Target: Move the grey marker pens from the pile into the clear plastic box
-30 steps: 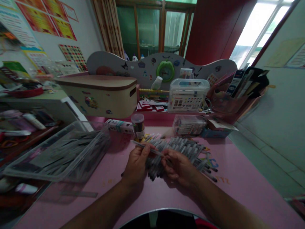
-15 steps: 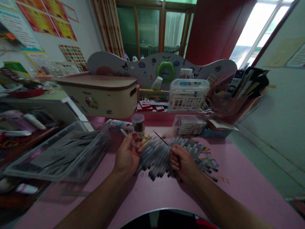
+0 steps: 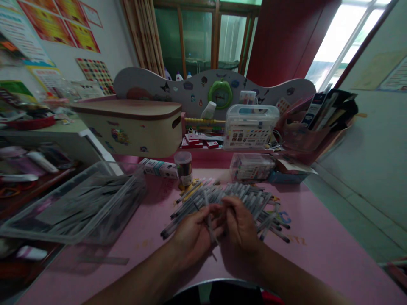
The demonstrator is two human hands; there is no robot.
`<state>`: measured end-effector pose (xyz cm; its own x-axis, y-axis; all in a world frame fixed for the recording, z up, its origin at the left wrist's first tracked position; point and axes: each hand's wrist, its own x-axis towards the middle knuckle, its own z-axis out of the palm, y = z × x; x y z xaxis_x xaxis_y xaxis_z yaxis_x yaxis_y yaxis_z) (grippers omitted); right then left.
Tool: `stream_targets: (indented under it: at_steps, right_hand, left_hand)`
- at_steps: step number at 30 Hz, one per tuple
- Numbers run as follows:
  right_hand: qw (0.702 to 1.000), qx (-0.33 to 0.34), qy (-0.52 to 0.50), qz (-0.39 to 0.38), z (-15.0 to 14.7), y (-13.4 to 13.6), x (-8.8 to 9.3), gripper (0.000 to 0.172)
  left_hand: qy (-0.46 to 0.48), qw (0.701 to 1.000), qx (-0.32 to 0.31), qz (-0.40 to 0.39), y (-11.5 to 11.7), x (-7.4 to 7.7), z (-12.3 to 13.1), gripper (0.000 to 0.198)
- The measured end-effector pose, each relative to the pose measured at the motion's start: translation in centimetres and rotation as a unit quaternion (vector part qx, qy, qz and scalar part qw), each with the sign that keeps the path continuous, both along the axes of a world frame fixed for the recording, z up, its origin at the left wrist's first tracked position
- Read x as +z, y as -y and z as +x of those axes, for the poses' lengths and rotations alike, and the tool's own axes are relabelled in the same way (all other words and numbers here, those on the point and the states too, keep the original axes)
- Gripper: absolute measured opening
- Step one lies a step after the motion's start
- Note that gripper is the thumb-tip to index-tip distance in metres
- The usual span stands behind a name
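Note:
In the head view my left hand (image 3: 197, 232) is closed around a pale, translucent pen barrel (image 3: 206, 201) that stands tilted between thumb and fingers. A thin dark rod like a pen refill (image 3: 214, 256) crosses the same grip, its lower tip poking out under the fingers. Right beside it, my right hand (image 3: 241, 226) has its fingers curled in, fingertips close to the left ones. Whatever it holds is hidden. Just beyond both hands lies a wide heap of clear, dark-tipped pens (image 3: 251, 199) on the pink table (image 3: 149, 254).
To the left, a clear plastic bin (image 3: 76, 239) holds many thin dark and clear pieces. A ruler-like strip (image 3: 104, 260) lies in front of it. Behind the pens stand a lidded clear jar (image 3: 183, 169), a long carton (image 3: 159, 168), a clear box (image 3: 251, 167) and a blue box (image 3: 291, 176).
My hands have come together and lower, nearer the table's front. The dark rod, earlier in my right hand, now sits in my left with the barrel. Pens at the heap's left lie differently.

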<state>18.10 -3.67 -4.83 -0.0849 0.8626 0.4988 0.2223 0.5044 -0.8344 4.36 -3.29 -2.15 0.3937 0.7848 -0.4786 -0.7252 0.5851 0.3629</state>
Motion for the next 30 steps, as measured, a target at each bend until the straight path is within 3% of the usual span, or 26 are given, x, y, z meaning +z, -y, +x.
stream_targets:
  at_steps: [2,5,12,17,20,25,27,30]
  right_hand:
    - [0.990,0.006,0.084,0.111,-0.1,0.1,0.3,0.025]
    - [0.963,0.042,0.177,0.197,-0.6,0.2,0.7,0.020]
    - [0.945,0.041,0.252,0.204,-0.6,-0.1,1.2,0.016]
    - [0.960,0.005,0.204,0.190,0.3,0.0,1.7,0.031]
    - [0.966,-0.032,0.180,0.185,0.9,-0.2,1.8,0.036]
    - [0.968,-0.039,0.172,0.181,1.2,-0.5,1.7,0.028]
    - [0.969,-0.030,0.169,0.180,1.2,-0.5,1.8,0.026]
    - [0.969,-0.021,0.173,0.175,1.2,-0.5,1.9,0.025]
  left_hand:
    - [0.030,0.999,0.001,-0.022,0.5,-0.3,0.6,0.027]
    - [0.042,0.997,0.023,-0.063,1.0,-0.7,1.2,0.033]
    - [0.024,0.997,0.007,-0.070,0.6,0.0,1.1,0.032]
    - [-0.034,0.997,0.045,-0.052,-0.1,0.1,0.4,0.018]
    - [-0.094,0.995,0.040,0.000,-0.1,1.7,-0.9,0.009]
    - [-0.197,0.969,-0.002,0.149,0.5,7.0,-4.8,0.008]
    - [-0.251,0.952,-0.006,0.174,0.4,8.6,-7.4,0.012]
    - [-0.387,0.910,0.025,0.148,-0.8,9.9,-13.1,0.012]
